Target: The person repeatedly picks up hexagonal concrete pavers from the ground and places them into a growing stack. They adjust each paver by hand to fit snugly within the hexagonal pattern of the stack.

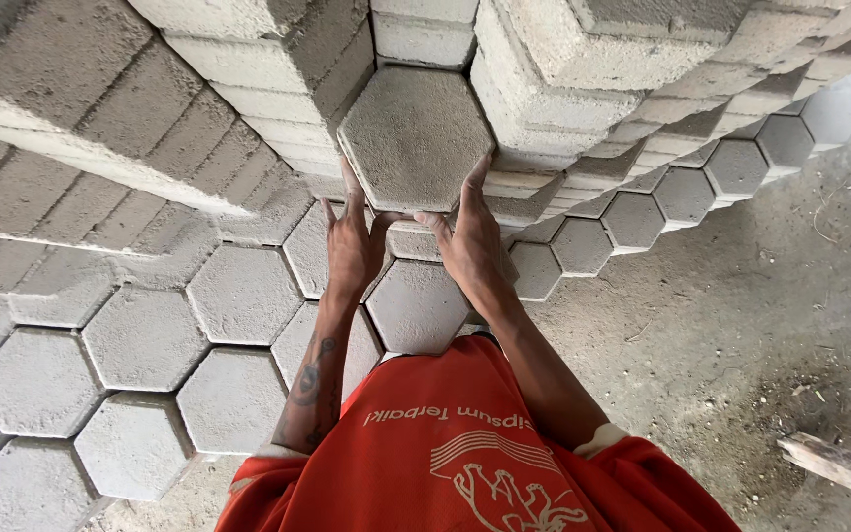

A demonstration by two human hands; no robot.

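Outdoor yard, bare dirt ground (741,335) on the right side of the view, scattered with small debris. Wooden plank (844,468) lying on the dirt at lower right. Stacks of grey hexagonal concrete pavers (140,340) filling the left and centre, tops set edge to edge in a honeycomb pattern. Taller stacks (248,79) behind, side faces showing many layers; further rows (687,192) running off to the upper right.

One hexagonal paver (414,136) raised on edge, flat face toward the camera, held between both hands in front of the tall stacks and above the lower honeycomb tops. Left hand (352,246) pressed against the lower left edge of the paver, fingers extended and slightly spread, fingertips touching the block. Right hand (470,241) against the lower right edge, fingers extended upward along the side, thumb under the bottom edge. Both hands open-palmed, gripping by pressure from two sides rather than curled around. Tattoo visible on the left forearm (312,379). Red shirt (465,453) with white print at bottom centre, short sleeves, both arms reaching forward.
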